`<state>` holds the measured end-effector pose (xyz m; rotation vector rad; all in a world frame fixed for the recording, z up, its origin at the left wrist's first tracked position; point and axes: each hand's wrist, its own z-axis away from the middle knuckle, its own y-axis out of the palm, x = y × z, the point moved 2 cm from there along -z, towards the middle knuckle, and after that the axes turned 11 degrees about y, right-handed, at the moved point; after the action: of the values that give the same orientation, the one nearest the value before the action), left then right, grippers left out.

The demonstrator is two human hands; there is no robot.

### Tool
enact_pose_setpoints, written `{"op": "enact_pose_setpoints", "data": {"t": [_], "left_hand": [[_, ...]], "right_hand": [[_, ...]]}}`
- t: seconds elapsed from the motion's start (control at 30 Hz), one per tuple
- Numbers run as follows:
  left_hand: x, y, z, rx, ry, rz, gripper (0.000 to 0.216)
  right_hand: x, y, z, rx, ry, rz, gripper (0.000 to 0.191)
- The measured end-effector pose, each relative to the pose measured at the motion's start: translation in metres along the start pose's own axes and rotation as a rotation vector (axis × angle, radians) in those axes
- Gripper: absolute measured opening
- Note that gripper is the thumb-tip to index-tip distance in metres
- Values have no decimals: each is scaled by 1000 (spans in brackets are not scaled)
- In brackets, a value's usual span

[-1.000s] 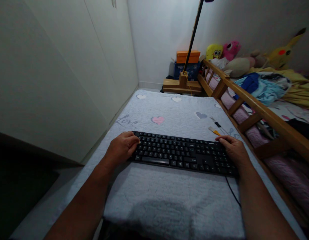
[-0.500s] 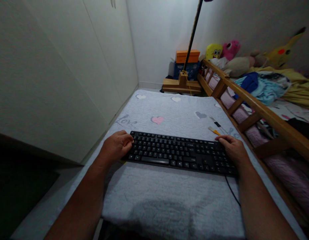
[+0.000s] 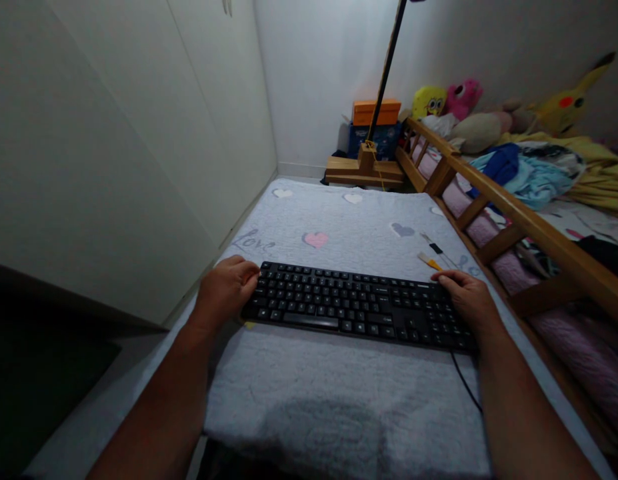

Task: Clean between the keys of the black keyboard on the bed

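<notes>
A black computer keyboard (image 3: 329,300) lies across the grey cloth, its cable leaving the near right side. My left hand (image 3: 229,285) is closed at the keyboard's left end, fingertips against the edge. At the opposite end, my right hand (image 3: 466,297) grips the far right corner, thumb and fingers together and partly over the number keys. Just beyond my right fingers lies a small brush (image 3: 431,261) with pale bristles and an orange-yellow handle. Beside it is a thin tool (image 3: 435,249) with a black middle part. A small yellow bit (image 3: 249,325) peeks out under the keyboard's near left corner.
The cloth-covered surface (image 3: 339,387) has printed hearts. A white cabinet (image 3: 189,120) borders the left, a wooden bed rail (image 3: 529,213) the right. Behind stand a pole on a wooden base (image 3: 363,170) and an orange box (image 3: 376,112). Plush toys (image 3: 463,99) lie on the bed.
My left hand has shifted slightly left, off the keys to the keyboard's edge, uncovering its near left corner. The right hand and the keyboard look nearly unchanged.
</notes>
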<state>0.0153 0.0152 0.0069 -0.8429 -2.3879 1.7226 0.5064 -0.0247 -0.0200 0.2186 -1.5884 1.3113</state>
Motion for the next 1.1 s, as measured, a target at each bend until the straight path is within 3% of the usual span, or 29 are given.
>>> {"op": "enact_pose_setpoints", "data": {"t": [0.17, 0.43, 0.77, 1.1], "left_hand": [[-32, 11, -11, -86, 204, 201, 20], [-61, 32, -23, -13, 398, 153, 15], [-57, 26, -23, 101, 331, -11, 19], [-34, 18, -19, 98, 234, -8, 21]], "right_hand": [[2, 0, 1, 15, 22, 9, 34], [5, 1, 3, -9, -6, 23, 35], [9, 0, 6, -6, 2, 16, 33], [6, 0, 4, -12, -12, 12, 34]]}}
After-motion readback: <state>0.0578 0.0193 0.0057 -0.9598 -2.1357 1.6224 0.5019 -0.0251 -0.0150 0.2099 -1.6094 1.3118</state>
